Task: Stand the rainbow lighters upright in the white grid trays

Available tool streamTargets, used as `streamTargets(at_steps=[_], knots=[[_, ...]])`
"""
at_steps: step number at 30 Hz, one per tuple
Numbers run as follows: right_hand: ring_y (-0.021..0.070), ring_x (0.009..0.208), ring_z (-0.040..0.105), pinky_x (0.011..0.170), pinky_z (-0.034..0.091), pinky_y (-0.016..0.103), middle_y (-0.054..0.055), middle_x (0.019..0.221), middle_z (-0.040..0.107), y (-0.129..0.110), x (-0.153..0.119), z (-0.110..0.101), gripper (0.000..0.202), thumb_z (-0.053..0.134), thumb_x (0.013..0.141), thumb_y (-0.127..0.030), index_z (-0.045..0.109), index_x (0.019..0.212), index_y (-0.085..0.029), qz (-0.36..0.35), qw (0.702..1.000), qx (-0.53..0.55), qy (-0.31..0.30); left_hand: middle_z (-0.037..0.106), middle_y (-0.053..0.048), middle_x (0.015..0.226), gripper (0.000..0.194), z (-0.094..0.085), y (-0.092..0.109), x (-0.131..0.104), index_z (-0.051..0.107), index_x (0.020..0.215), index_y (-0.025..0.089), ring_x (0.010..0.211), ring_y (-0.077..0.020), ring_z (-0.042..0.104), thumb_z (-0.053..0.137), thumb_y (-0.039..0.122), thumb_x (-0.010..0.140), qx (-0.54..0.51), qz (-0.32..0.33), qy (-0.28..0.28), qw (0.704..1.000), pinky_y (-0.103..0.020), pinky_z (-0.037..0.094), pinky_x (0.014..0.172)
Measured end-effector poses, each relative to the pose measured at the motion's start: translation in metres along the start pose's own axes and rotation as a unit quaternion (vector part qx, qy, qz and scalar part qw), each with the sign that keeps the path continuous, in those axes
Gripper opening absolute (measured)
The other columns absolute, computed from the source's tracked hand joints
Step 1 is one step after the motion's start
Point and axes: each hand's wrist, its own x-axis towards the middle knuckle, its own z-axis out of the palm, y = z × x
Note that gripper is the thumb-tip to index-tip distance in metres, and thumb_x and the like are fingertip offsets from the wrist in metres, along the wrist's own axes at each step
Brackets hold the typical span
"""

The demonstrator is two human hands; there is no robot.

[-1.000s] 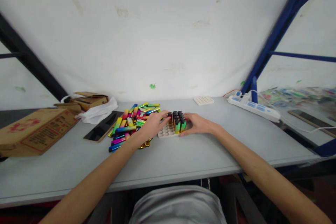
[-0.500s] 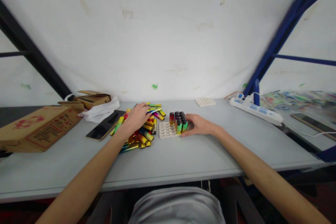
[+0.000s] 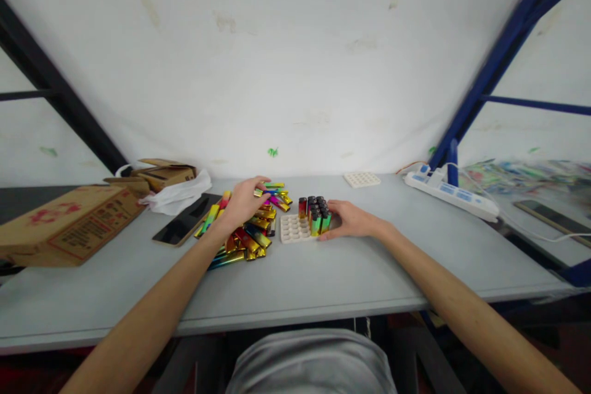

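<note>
L hand (image 3: 242,202) ctr-left: fingers half-curled over loose shiny multicolour lighters (image 3: 257,235), grip can't tell | R hand (image 3: 344,220) ctr: fingers spread, cupping upright black-topped lighters (image 3: 319,215) | brace white holed tray (image 3: 292,231)

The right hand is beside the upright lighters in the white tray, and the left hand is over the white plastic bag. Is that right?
Not quite: the left hand is over the pile of loose lighters, as the head view shows. The right hand is indeed beside the upright lighters in the white tray.
</note>
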Motion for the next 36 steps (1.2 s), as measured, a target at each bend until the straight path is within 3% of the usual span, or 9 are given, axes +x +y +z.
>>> streamTargets(at_steps=[4,8,13,18,22,25,29,32,36], knots=[[0.0268,0.089,0.064,0.081,0.051,0.036,0.009,0.102,0.072,0.0,0.001,0.0,0.065,0.085,0.069,-0.06,0.07,0.115,-0.016,-0.001,1.0,0.01,0.001,0.068,-0.005,0.097,0.043,-0.004,0.011,-0.001,0.064,0.118,0.02,0.094,-0.0228,0.072,0.074,0.037,0.08,-0.257,-0.02,0.065,0.964,-0.038,0.056,0.089],[0.0266,0.089,0.064,0.081,0.051,0.036,0.008,0.101,0.072,-0.001,0.001,-0.001,0.066,0.086,0.068,-0.06,0.07,0.114,-0.016,0.001,1.0,0.012,0.001,0.064,-0.002,0.098,0.048,-0.004,0.028,-0.006,0.06,0.12,0.022,0.078,-0.0169,0.072,0.077,0.04,0.079,-0.434,-0.071,0.049,0.897,-0.034,0.059,0.075],[0.0265,0.089,0.064,0.081,0.051,0.036,0.009,0.102,0.072,-0.003,0.0,-0.001,0.065,0.086,0.069,-0.058,0.07,0.115,-0.015,0.0,1.0,0.012,0.005,0.068,-0.002,0.081,0.046,0.006,0.04,-0.013,0.068,0.111,0.016,0.059,-0.0123,0.062,0.085,0.035,0.072,-0.461,-0.085,-0.005,0.883,-0.029,0.053,0.062],[0.0263,0.089,0.065,0.081,0.051,0.036,0.009,0.104,0.073,-0.005,0.0,-0.001,0.064,0.084,0.072,-0.058,0.069,0.118,-0.015,0.0,1.0,0.008,0.0,0.069,-0.007,0.075,0.032,0.014,0.045,-0.016,0.072,0.085,0.01,0.065,-0.0138,0.062,0.082,0.04,0.078,-0.442,-0.084,-0.064,0.891,-0.028,0.052,0.065],[0.0278,0.093,0.065,0.085,0.051,0.037,0.009,0.106,0.073,-0.005,0.0,-0.002,0.066,0.084,0.072,-0.058,0.069,0.119,-0.015,-0.006,1.0,0.013,0.0,0.069,-0.004,0.08,0.037,0.016,0.051,-0.022,0.065,0.101,0.018,0.053,-0.011,0.055,0.07,0.052,0.088,-0.481,-0.096,-0.126,0.862,-0.023,0.042,0.047],[0.0288,0.096,0.065,0.088,0.051,0.038,0.009,0.107,0.073,-0.003,0.0,-0.001,0.067,0.084,0.071,-0.059,0.069,0.12,-0.017,-0.014,1.0,0.015,0.004,0.055,0.005,0.064,0.036,0.016,0.055,-0.024,0.057,0.107,0.024,0.043,-0.0076,0.037,0.063,0.056,0.092,-0.509,-0.121,-0.151,0.839,-0.017,0.026,0.04],[0.0284,0.095,0.065,0.086,0.052,0.038,0.009,0.107,0.072,-0.001,0.0,0.0,0.066,0.084,0.071,-0.06,0.069,0.119,-0.017,-0.012,1.0,0.012,0.001,0.03,0.007,0.054,0.043,0.015,0.059,-0.023,0.055,0.079,0.018,0.043,-0.0073,0.026,0.048,0.057,0.096,-0.521,-0.17,-0.176,0.817,-0.017,0.02,0.041],[0.0275,0.092,0.065,0.084,0.052,0.037,0.008,0.106,0.072,-0.001,0.0,-0.001,0.065,0.084,0.071,-0.061,0.07,0.117,-0.017,-0.006,1.0,0.012,0.002,0.026,0.006,0.054,0.045,0.015,0.06,-0.023,0.044,0.064,0.019,0.044,-0.008,0.025,0.041,0.05,0.097,-0.523,-0.205,-0.194,0.804,-0.018,0.022,0.042],[0.0261,0.09,0.064,0.081,0.051,0.036,0.008,0.104,0.072,-0.001,0.0,-0.001,0.065,0.083,0.071,-0.062,0.069,0.116,-0.017,0.001,1.0,0.009,-0.003,0.028,0.005,0.057,0.039,0.016,0.062,-0.024,0.042,0.064,0.019,0.046,-0.0094,0.027,0.035,0.042,0.096,-0.545,-0.208,-0.211,0.784,-0.019,0.024,0.043]])
